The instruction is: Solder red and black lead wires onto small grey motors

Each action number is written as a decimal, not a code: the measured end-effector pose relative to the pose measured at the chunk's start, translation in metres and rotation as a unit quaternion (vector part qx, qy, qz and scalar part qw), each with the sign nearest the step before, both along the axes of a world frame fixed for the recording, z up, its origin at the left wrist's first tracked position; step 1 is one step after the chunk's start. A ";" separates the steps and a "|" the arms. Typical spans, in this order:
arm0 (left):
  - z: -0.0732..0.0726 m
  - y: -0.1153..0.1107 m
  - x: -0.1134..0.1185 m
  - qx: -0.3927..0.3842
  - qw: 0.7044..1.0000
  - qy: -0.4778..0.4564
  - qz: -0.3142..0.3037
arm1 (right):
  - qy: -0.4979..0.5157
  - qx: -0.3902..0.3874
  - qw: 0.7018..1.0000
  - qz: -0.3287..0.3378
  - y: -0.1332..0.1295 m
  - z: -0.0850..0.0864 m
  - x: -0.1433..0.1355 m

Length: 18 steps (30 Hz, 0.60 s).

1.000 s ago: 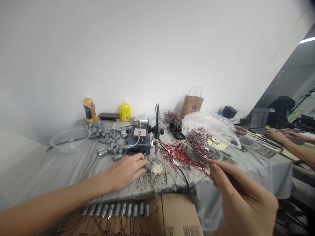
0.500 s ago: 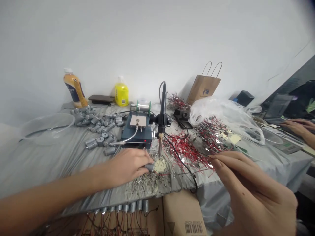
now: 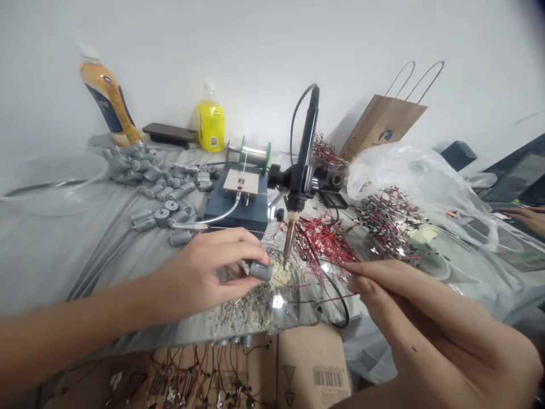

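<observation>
Bench is a table (image 3: 63, 255) draped in wrinkly grey cloth, pushed up against a plain white wall, with cardboard boxes (image 3: 313, 369) tucked under the front edge. Everything below is placed relative to the soldering iron (image 3: 300, 176), which hangs tip-down in a black clamp stand near the middle.

Just left of the iron's tip, the left hand (image 3: 204, 275) has its fingers curled tight around a small grey motor (image 3: 260, 271), a smooth metal cylinder held just above a messy patch of solder blobs and wire offcuts. Right of the tip, the right hand (image 3: 409, 307) has thumb and fingers pinched together at the end of a thin red wire (image 3: 340, 295) (it looks pinched, but the exact contact is hard to make out).

Behind the iron to the left sits a boxy dark blue station (image 3: 238, 207) with a solder spool (image 3: 254, 153) on top. Further left, a loose heap of the same grey motors (image 3: 157, 184), a clear plastic bowl (image 3: 51, 182), an orange bottle (image 3: 105, 96) and a yellow bottle (image 3: 210, 125). To the right, tangles of red leads (image 3: 327, 244), a crinkly clear plastic bag (image 3: 409, 182) and a brown paper bag (image 3: 389, 122) with twine handles. Far right, another person's hand (image 3: 528, 217).
</observation>
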<state>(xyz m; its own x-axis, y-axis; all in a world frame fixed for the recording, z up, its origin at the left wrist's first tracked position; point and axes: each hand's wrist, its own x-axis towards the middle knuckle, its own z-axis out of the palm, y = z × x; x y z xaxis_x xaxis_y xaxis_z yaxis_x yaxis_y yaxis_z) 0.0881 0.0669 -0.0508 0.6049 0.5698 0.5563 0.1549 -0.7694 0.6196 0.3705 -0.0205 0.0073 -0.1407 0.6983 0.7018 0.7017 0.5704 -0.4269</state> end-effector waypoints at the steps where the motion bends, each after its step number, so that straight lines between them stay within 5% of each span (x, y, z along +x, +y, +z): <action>1: 0.000 -0.001 0.000 -0.003 1.000 -0.009 0.004 | -0.006 -0.003 1.000 0.007 0.001 0.000 -0.001; 7: 0.004 -0.005 0.004 0.043 0.997 -0.057 0.038 | 0.012 -0.016 1.000 -0.002 0.000 -0.003 -0.012; 12: 0.009 -0.009 0.007 0.067 0.996 -0.046 0.047 | 0.066 -0.059 0.989 -0.117 -0.007 -0.005 -0.022; 18: 0.009 -0.010 0.007 0.081 0.994 -0.038 0.064 | -0.015 -0.070 0.995 -0.068 -0.007 -0.006 -0.013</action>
<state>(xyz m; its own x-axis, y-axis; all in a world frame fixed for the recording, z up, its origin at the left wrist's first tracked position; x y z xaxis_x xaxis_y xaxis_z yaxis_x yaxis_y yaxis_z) 0.0946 0.0573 -0.0414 0.4857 0.5387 0.6885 0.2148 -0.8370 0.5033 0.3575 -0.0272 0.0013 -0.0577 0.8034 0.5927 0.7814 0.4058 -0.4740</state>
